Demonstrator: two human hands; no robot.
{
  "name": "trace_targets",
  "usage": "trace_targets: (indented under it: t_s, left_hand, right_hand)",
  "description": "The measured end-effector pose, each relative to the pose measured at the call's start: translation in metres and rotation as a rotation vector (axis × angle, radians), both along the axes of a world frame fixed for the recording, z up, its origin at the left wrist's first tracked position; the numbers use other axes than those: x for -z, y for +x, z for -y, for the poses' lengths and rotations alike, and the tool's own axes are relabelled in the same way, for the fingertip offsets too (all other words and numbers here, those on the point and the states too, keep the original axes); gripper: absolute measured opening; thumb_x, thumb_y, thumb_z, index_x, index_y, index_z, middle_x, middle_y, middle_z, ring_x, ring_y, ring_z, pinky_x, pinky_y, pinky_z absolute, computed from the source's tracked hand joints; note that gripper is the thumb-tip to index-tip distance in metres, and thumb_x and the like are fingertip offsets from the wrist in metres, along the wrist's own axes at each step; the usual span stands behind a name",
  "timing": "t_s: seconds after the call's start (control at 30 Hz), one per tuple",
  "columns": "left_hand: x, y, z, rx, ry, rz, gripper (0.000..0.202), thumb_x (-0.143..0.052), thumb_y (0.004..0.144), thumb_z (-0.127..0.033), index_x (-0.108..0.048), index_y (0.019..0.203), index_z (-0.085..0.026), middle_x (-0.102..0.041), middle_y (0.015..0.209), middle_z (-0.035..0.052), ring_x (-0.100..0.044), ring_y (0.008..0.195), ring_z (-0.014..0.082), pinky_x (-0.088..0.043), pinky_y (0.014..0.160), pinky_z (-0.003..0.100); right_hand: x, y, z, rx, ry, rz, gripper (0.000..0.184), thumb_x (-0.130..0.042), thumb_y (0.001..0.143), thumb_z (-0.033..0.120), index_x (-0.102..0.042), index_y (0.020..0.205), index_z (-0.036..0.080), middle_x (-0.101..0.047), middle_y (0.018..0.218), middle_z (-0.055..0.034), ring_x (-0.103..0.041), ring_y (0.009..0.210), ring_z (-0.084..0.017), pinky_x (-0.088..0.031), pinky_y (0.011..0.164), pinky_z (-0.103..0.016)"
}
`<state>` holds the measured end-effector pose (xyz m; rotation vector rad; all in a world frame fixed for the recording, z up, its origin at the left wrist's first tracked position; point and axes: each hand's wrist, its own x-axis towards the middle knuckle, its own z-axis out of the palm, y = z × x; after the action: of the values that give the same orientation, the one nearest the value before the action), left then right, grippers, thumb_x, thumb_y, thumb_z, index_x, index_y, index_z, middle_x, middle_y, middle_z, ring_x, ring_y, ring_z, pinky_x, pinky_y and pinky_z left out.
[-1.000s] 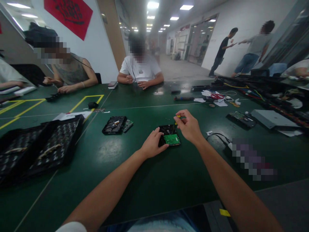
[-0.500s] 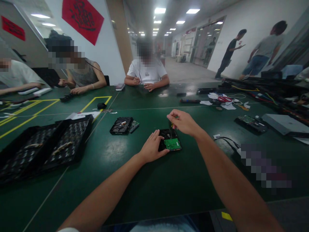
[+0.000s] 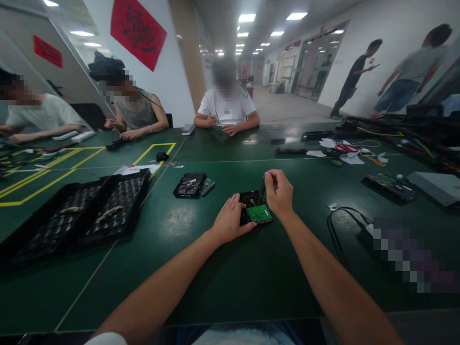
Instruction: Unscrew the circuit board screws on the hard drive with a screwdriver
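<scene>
A black hard drive with a green circuit board (image 3: 258, 214) lies flat on the green table. My left hand (image 3: 230, 218) grips its left side, thumb along the near edge and fingers over the far left corner. Above the drive's right side, my right hand (image 3: 279, 194) is closed around a screwdriver (image 3: 263, 186). Its handle is mostly covered by my fingers, and the thin shaft points down at the drive; I cannot tell whether the tip sits in a screw. Left of my hands is another hard drive (image 3: 190, 185), with a loose circuit board (image 3: 207, 187) beside it.
Black trays (image 3: 134, 191) holding small pieces stand at the left. To the right are a drive with its board showing (image 3: 390, 187), a grey box (image 3: 436, 187) and a black cable (image 3: 332, 235). Across the table a person in a white shirt (image 3: 227, 108) works.
My right hand has turned about the screwdriver, its fingers now curled lower and nearer the drive. The view has shifted a little to the left. My left hand keeps its grip.
</scene>
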<state>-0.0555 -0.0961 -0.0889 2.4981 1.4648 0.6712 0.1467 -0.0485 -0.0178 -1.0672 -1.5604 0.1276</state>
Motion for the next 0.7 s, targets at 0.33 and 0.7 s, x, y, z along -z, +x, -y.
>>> trace_targets:
  t_s: [0.33,0.7]
  left_hand:
    - [0.009,0.006,-0.008,-0.020,0.000,0.084,0.066,-0.075,0.085,-0.062,-0.055,0.128,-0.016,-0.032,0.170,0.0242,-0.028,0.160,0.0405,-0.031,0.128,0.063]
    - [0.004,0.001,-0.018,0.063,-0.029,0.052,0.063,-0.081,0.083,-0.062,-0.052,0.116,-0.017,-0.024,0.170,0.0315,-0.017,0.163,0.0414,-0.028,0.129,0.062]
  right_hand:
    - [0.036,0.010,-0.002,0.076,0.140,0.035,0.033,-0.056,0.103,0.042,-0.058,0.129,0.023,-0.068,0.116,-0.0125,-0.068,0.086,-0.025,-0.059,0.083,-0.046]
    - [0.038,0.022,0.001,-0.055,0.068,0.062,0.057,-0.067,0.099,0.039,-0.046,0.151,0.029,-0.071,0.123,-0.0103,-0.073,0.090,-0.025,-0.064,0.086,-0.048]
